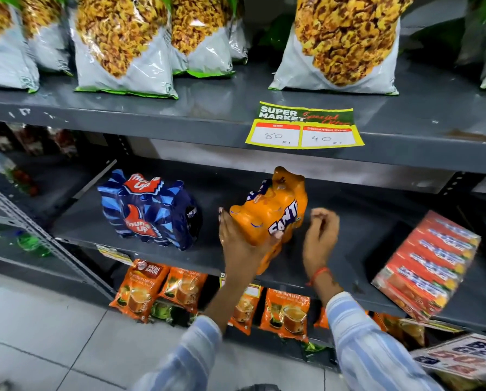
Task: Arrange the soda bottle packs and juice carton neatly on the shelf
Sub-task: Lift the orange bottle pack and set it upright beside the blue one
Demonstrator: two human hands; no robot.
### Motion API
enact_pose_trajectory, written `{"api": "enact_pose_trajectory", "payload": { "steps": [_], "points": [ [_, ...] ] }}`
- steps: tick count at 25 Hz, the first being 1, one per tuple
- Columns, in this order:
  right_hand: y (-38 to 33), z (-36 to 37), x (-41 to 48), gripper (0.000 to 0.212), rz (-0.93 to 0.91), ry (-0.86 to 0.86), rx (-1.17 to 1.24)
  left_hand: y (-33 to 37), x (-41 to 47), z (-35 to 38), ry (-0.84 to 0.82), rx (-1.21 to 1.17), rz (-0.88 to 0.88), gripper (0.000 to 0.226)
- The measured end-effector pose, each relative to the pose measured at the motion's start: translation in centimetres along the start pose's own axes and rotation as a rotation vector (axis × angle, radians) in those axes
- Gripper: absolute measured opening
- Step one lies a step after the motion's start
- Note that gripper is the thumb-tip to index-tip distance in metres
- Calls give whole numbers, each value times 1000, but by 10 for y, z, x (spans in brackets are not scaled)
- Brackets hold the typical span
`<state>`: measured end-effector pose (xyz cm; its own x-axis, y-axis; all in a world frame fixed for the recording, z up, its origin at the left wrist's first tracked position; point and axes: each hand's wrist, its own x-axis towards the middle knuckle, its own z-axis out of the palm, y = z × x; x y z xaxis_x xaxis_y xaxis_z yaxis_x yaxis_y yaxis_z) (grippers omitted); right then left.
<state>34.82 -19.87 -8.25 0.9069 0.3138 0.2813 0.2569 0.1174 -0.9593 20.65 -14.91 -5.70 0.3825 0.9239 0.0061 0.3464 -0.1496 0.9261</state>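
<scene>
Middle shelf, grey metal: three task items are carried.

Orange soda pack, shrink-wrapped, is held tilted at the shelf's front edge, near its centre. It is gripped from the near left side by the left hand, fingers wrapped closed against the wrap.

Right hand is seen just beside the pack's right side, fingers loosely curled, nothing held; contact with the pack cannot be told.

Blue soda pack is stood upright to the left, apart from the orange one.

Red juice carton pack is laid tilted at the right, overhanging the shelf front.

Snack bags are ranged on the shelf above; a price tag is fixed to its edge.
</scene>
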Motion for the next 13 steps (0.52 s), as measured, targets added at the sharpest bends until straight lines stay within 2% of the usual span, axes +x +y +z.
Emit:
{"api": "enact_pose_trajectory", "payload": {
  "steps": [1,3,4,7,11,13],
  "points": [
    [3,2,14,33,44,15,-78,2,-6,9,37,47,-19,132],
    [11,5,32,67,175,-63,-202,2,-8,17,62,51,-71,129],
    [11,7,38,73,226,-118,-202,1,-7,15,65,46,-65,127],
    [3,13,48,65,299,-238,-131,-10,10,-3,2,89,-37,125],
    [17,5,54,49,634,-326,-28,-23,46,-55,-315,72,-3,131],
    [18,2,45,54,735,-433,89,-24,50,-70,-386,95,-30,130]
  ]
}}
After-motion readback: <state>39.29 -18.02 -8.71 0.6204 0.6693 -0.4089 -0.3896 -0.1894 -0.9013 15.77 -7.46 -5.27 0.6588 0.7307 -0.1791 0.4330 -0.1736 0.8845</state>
